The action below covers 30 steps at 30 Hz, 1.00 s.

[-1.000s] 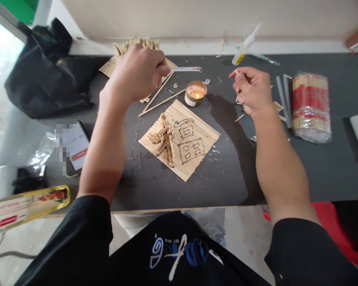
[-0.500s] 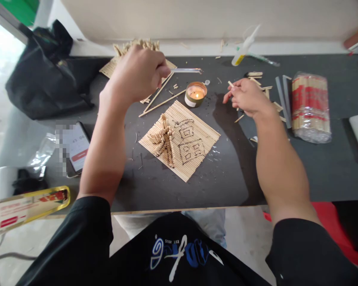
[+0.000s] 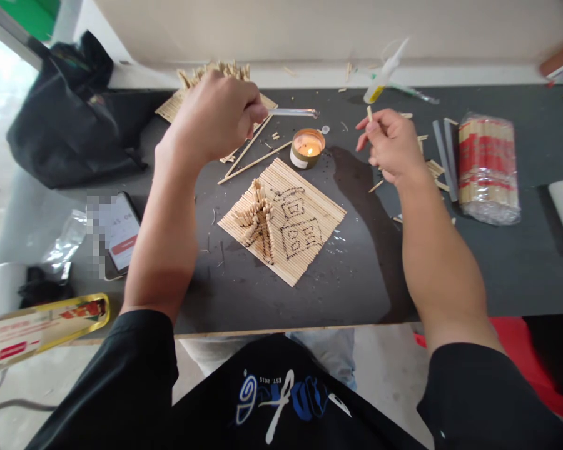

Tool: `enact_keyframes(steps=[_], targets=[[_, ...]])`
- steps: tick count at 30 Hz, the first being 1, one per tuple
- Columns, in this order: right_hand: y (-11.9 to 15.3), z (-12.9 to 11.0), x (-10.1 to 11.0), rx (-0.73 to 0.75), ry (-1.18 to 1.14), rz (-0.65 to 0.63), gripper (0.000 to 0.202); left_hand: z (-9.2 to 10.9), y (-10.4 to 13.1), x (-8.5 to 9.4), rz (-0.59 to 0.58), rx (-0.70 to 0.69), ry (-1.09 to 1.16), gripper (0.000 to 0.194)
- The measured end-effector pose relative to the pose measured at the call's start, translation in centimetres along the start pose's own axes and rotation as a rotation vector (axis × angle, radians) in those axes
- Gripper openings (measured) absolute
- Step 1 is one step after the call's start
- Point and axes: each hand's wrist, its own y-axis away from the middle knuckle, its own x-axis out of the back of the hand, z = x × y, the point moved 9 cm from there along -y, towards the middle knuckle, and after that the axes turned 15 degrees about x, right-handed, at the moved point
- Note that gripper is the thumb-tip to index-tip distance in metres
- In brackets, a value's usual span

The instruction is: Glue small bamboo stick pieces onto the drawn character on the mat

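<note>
My left hand (image 3: 223, 112) is closed on a translucent glue stick (image 3: 293, 113), whose darkened tip points right, above and behind a lit tin candle (image 3: 300, 161). In the fingertips of my right hand (image 3: 394, 140) a short wooden stick (image 3: 370, 114) is pinched, pointing upward. Between my forearms lies a square mat of wooden sticks (image 3: 300, 272) with dark character outlines drawn on it. Short stick pieces stand upright on its left part as a raised figure (image 3: 259, 215). Two long sticks (image 3: 256, 164) lie beside the candle.
A wrapped bundle of sticks (image 3: 488, 165) and glue sticks (image 3: 443, 150) lie at the right, near loose stick pieces (image 3: 435, 169). A glue bottle (image 3: 380, 81) stands at the back. At the left are a phone (image 3: 122, 237), a black bag (image 3: 70, 125) and another stick piece (image 3: 169, 107).
My right hand has risen slightly from near the loose pieces, and its short stick has turned more upright. The left hand with the glue stick has stayed in place.
</note>
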Motion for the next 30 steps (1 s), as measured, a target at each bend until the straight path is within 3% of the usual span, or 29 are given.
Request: enact_keyframes(steps=[3,5,9,15,20,25,30], targets=[[0.1,-0.7,-0.2,0.033,-0.144,0.014,0.008,0.1,0.0,-0.2,-0.017,0.0,0.0,0.026],[0.3,-1.1,-0.5,0.052,-0.201,-0.021,0.016,0.1,0.0,-0.4,-0.01,0.013,-0.026,0.024],[0.5,-1.7,-0.6,0.084,-0.101,-0.074,0.035,0.2,-0.1,-1.3,-0.022,-0.009,-0.089,0.024],[0.1,-2.4,-0.4,0.128,-0.194,0.09,0.039,0.3,-0.3,-2.3,-0.049,-0.017,-0.136,0.019],[0.3,-2.7,-2.1,0.157,-0.302,0.187,0.036,0.5,-0.4,-3.3,-0.071,0.02,-0.185,0.018],[1.3,-1.6,-3.4,0.098,-0.254,0.295,0.045,0.2,-0.4,-3.7,-0.106,0.057,-0.222,0.024],[1.5,0.3,-4.4,-0.028,-0.095,0.246,0.057,0.2,-0.1,-3.9,-0.215,0.044,-0.237,0.034]])
